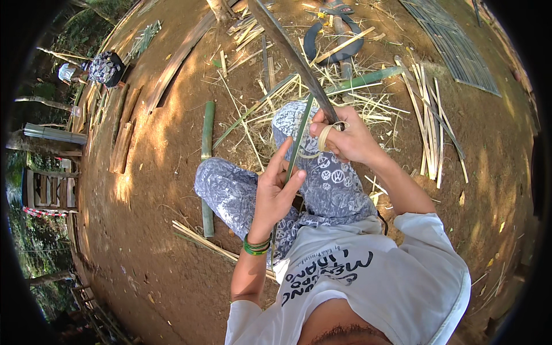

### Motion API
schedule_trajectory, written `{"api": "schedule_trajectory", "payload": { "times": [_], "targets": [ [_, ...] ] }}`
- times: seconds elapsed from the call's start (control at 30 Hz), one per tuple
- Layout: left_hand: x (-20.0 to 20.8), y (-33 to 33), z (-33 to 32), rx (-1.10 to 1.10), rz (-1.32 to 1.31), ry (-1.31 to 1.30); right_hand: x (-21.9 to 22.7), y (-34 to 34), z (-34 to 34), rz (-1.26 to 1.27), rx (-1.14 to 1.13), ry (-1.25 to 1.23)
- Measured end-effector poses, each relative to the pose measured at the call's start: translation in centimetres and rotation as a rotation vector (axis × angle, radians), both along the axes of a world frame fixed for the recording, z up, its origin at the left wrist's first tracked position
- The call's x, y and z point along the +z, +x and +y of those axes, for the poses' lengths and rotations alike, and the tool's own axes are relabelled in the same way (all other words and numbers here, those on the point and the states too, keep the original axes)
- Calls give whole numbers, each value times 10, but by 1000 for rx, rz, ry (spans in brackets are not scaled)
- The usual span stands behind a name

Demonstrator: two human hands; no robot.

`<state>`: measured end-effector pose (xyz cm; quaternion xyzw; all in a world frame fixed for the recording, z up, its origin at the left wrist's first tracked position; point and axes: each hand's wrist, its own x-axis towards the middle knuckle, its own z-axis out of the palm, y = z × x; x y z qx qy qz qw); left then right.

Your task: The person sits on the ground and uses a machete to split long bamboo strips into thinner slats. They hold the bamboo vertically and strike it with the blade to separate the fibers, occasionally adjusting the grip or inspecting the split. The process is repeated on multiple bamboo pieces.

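Observation:
My right hand [352,138] is closed round the grip of a long machete [293,54]; its handle is mostly hidden in my fist. The dark blade slants up and left to the far edge of the view. Against the blade near that hand lies a narrow green bamboo strip [301,129], running down into my left hand [277,187], which pinches it between thumb and fingers. A thin pale shaving [324,138] curls beside my right fingers. Both hands are above my patterned trousers [339,184], my knees bent.
Pale shavings [368,109] litter the ground beyond my knees, by a green bamboo pole [374,77]. Split strips [428,126] lie right, another bamboo piece [208,126] left. A slatted panel [451,46] is far right. Another person [105,69] is far left, near logs [122,146].

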<state>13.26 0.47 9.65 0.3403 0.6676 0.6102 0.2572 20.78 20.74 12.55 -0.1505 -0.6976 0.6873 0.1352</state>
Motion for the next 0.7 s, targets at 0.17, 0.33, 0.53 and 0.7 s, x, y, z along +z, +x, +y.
{"api": "schedule_trajectory", "payload": {
  "times": [0.17, 0.33, 0.53, 0.7],
  "targets": [
    [-2, 0, -4, -5, 131, -110, -9, -5, 23, 103, -143, 329],
    [5, 1, -11, -63, 18, -157, -9, 3, 40, 39, -167, 680],
    [-6, 2, -43, -73, -403, -104, -19, 22, 137, -168, -617, 891],
    [-13, -12, -30, -29, -765, 37, -31, 24, 140, -196, -689, 876]
  ]
}}
